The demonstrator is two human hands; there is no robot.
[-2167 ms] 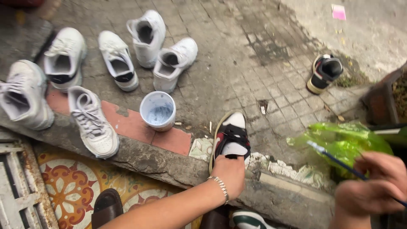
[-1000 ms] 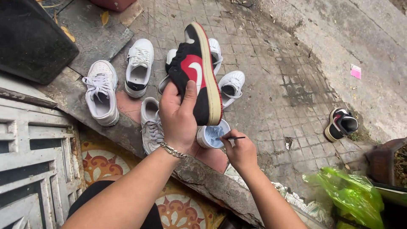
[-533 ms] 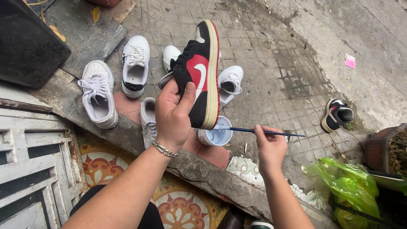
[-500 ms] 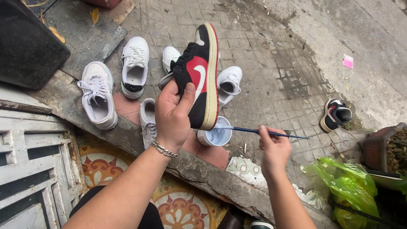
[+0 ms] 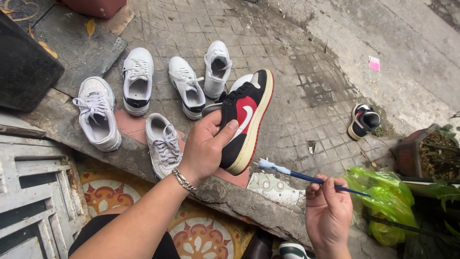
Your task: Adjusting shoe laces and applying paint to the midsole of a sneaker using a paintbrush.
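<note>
The left hand (image 5: pixel 206 148) has its fingers wrapped around the heel of a black, red and white sneaker (image 5: pixel 245 120), thumb pressed on its side, holding it sole-edge toward the camera at the frame's centre. The right hand (image 5: pixel 328 211), lower right, pinches a thin blue brush (image 5: pixel 306 177). Half a second ago the brush pointed away to the right; now its white-loaded tip sits just beside the cream sole edge, though whether it touches is hard to tell. So the paint, it seems, is about to meet the sole. White sneakers (image 5: pixel 139 79) lie on the paving, upper left.
</note>
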